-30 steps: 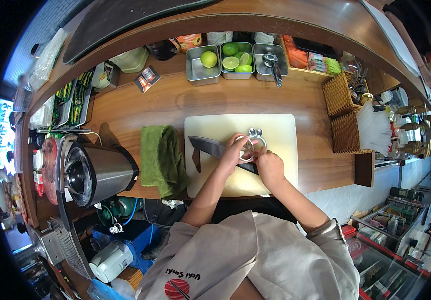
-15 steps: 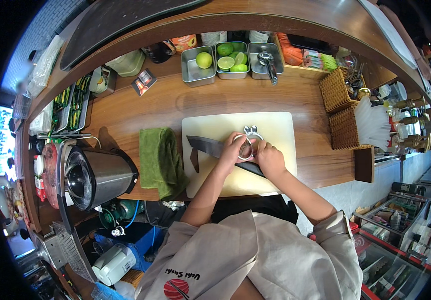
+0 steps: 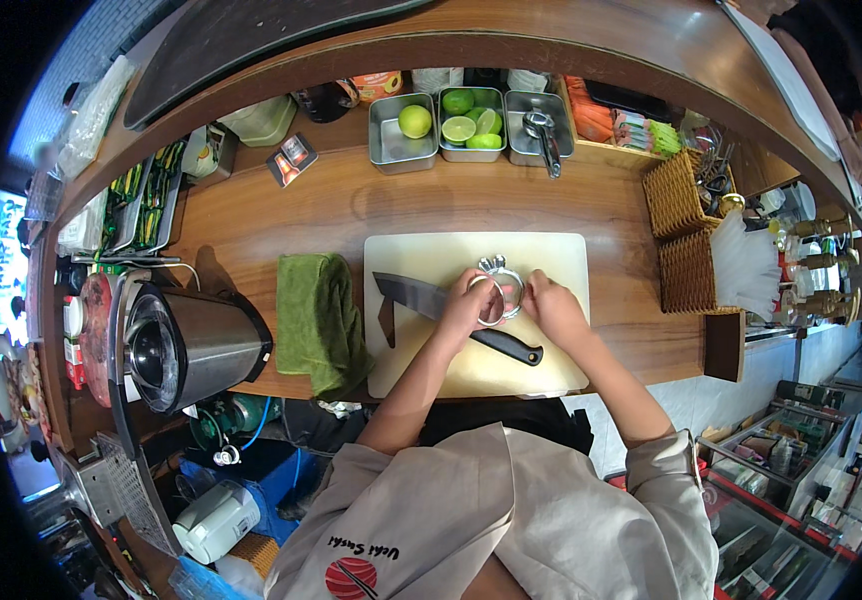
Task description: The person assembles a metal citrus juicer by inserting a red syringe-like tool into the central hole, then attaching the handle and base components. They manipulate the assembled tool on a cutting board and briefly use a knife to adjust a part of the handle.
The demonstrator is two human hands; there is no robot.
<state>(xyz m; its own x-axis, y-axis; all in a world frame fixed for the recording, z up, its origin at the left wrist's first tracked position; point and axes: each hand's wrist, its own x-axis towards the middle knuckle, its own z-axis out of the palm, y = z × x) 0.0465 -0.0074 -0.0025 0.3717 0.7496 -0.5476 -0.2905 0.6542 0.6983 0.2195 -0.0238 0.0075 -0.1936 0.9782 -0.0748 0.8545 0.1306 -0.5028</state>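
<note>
Above the cream cutting board [image 3: 416, 375], my left hand [image 3: 463, 305] is closed on a shiny metal piece [image 3: 499, 266]. It shows two round rims, one overlapping the other, and short rounded prongs at its far side; its exact kind is unclear. My right hand [image 3: 557, 312] is pinched at the right edge of that same piece. Beneath my hands a large dark-bladed knife [image 3: 413, 294] lies slantwise on the board. Its black handle [image 3: 507, 346] points to the near right, and my left hand covers part of it.
Left of the board is a folded green towel [image 3: 313, 315], with a steel-sided machine [image 3: 206, 345] beyond it. Metal containers hold limes [image 3: 459, 130] and a metal squeezer [image 3: 542, 135] along the back. Wicker baskets [image 3: 686, 270] line the right side. A shelf [image 3: 511, 45] overhangs the counter.
My right hand has shifted slightly right and the metal piece's two rims now sit more side by side, with its opening showing more. The knife handle is more exposed.
</note>
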